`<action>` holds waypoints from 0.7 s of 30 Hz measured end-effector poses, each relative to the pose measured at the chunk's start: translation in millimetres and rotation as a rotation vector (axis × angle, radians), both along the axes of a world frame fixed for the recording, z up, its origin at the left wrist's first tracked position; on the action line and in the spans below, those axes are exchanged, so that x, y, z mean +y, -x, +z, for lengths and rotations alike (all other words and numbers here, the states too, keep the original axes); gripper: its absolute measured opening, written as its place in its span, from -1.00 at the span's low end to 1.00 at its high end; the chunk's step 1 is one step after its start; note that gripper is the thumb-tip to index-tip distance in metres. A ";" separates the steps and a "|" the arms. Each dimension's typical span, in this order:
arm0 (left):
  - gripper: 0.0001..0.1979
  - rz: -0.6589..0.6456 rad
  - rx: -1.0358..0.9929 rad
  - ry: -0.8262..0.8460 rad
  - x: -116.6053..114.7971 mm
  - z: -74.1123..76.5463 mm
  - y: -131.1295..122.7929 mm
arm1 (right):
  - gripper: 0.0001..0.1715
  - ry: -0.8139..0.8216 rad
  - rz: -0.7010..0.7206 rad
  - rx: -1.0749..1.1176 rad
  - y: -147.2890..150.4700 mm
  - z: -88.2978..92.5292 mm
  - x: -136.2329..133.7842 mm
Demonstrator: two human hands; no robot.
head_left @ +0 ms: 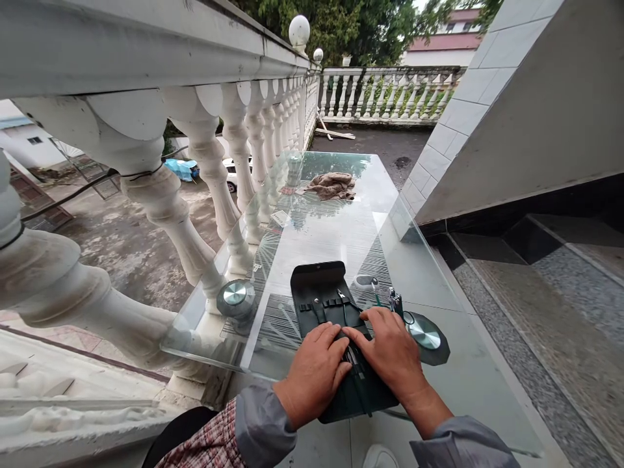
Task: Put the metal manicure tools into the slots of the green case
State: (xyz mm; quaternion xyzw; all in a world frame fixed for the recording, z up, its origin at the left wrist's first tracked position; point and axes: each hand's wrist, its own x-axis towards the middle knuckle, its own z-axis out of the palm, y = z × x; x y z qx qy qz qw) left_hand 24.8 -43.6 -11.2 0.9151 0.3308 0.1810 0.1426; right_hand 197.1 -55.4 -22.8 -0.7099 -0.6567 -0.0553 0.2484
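Note:
A black tool case [312, 284] lies unfolded on the glass table, with slim metal tools in its elastic loops. My left hand [316, 367] rests on the left side of the case, its fingers pressed together. Across from it, my right hand [392, 344] bends over the case's right side, thumb and fingers close to the loops; what its fingertips hold, if anything, is hidden. Just beyond my right hand are a nail clipper [394, 300] and a small dark-headed tool [367, 281] on the glass.
The glass table [424, 273] has round metal discs [235, 292] near its sides. A crumpled brown cloth [332, 186] lies toward the far end. A white balustrade [214, 169] runs along the left; stone steps [541, 305] are on the right.

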 end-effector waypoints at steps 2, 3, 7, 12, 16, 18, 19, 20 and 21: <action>-0.67 0.003 0.016 0.002 -0.2 0.3 0.7 | -0.63 -0.010 0.025 0.098 -5.5 3.6 -1.0; -0.67 0.002 0.023 -0.001 -0.2 0.1 1.0 | -0.63 -0.018 0.017 0.157 -10.1 6.0 -1.3; -0.64 -0.032 0.039 -0.066 1.0 -5.0 1.6 | -0.59 -0.072 -0.175 0.417 -39.3 16.5 -1.4; -0.57 -0.103 0.092 -0.147 2.7 -14.3 0.7 | -0.60 -0.035 -0.360 0.572 -66.6 17.7 -0.5; -0.53 -0.113 0.114 -0.181 3.9 -17.3 -0.7 | -0.65 0.015 -0.305 0.486 -67.6 11.7 0.6; -0.51 -0.109 0.114 -0.191 4.5 -18.3 -1.3 | -0.68 0.018 -0.305 0.439 -68.2 10.4 1.1; -0.51 -0.108 0.112 -0.193 4.7 -18.6 -1.5 | -0.68 0.019 -0.317 0.427 -69.3 10.4 1.2; -0.50 -0.109 0.111 -0.192 4.8 -18.8 -1.6 | -0.69 0.024 -0.334 0.420 -70.6 10.7 1.3; -0.50 -0.110 0.112 -0.188 5.0 -18.7 -1.7 | -0.69 0.037 -0.356 0.414 -72.0 11.2 1.2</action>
